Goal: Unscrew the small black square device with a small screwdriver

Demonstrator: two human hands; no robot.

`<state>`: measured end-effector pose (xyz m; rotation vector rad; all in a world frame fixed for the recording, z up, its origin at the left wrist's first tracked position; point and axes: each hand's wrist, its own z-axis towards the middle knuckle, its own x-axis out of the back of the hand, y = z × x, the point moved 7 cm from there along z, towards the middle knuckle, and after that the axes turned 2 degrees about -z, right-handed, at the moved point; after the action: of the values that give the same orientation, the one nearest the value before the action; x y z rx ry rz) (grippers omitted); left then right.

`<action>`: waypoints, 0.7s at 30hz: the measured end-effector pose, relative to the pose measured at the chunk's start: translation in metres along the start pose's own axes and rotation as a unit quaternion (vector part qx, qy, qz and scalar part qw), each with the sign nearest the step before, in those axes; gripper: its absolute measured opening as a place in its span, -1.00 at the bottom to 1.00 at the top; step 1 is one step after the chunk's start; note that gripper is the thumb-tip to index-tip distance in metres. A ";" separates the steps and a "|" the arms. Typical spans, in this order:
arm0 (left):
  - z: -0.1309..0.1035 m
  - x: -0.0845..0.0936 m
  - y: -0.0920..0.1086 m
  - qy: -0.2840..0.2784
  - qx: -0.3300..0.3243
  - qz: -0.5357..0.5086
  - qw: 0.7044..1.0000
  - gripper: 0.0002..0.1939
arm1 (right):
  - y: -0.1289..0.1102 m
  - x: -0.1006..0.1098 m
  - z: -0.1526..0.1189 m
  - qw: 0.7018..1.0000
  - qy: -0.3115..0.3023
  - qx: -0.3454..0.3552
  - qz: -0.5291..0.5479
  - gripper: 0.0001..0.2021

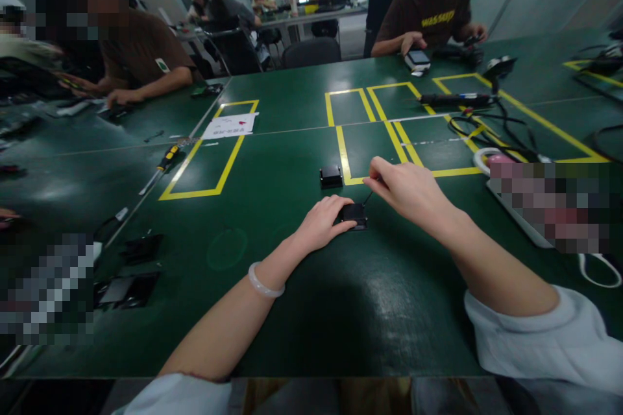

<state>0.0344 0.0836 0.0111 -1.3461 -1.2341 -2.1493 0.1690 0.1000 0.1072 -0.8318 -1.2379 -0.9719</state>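
My left hand (pixel 322 223) rests on a small black box-shaped part (pixel 355 214) on the green table, fingers pressing it down. My right hand (pixel 409 190) is closed on a thin dark tool (pixel 368 197) whose tip points down at the top of that part. A second, similar black part (pixel 331 176) sits a little further away, just left of a yellow tape line, untouched. A pale bangle is on my left wrist.
Yellow tape rectangles (pixel 363 136) mark the table. A yellow-handled screwdriver (pixel 163 165) lies at the left, black parts (pixel 127 290) at the near left, cables (pixel 491 126) and a white tray at the right. Other people sit working at the far side and left.
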 end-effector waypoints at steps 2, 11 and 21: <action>0.000 0.000 0.000 0.000 -0.001 -0.002 1.000 -0.62 | 0.000 0.000 0.000 1.000 -0.007 0.003 0.009 -0.79; 0.000 0.001 0.000 0.000 -0.003 -0.005 1.000 -0.64 | 0.000 0.002 -0.001 1.000 0.003 0.009 0.007 -0.79; -0.001 0.001 0.000 0.002 0.000 -0.005 1.000 -0.65 | -0.003 0.002 -0.003 0.999 0.011 0.024 0.028 -0.78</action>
<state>0.0331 0.0832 0.0115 -1.3391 -1.2421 -2.1586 0.1670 0.0958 0.1084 -0.8131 -1.2085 -0.9003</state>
